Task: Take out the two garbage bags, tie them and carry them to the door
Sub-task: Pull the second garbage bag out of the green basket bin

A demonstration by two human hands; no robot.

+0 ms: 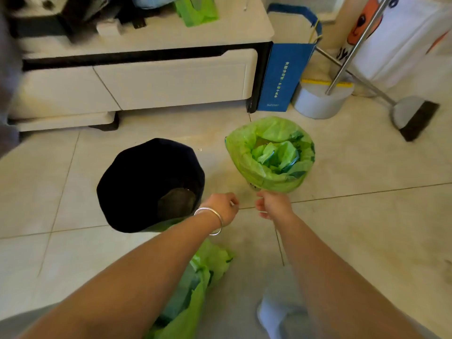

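A green garbage bag lines a bin on the tiled floor at centre right, its mouth open and crumpled green plastic inside. My right hand is at the bag's near edge, with its fingers pinched on the rim. My left hand, wearing a silver bracelet, hovers a little to the left with curled fingers and nothing visible in them. A second green garbage bag lies on the floor under my left forearm, partly hidden by it. Left of my hands stands a black bin with no liner.
A white low cabinet runs along the back. Beside it are a blue paper bag, a white round tub, a metal pole and a broom head. My foot is at the bottom.
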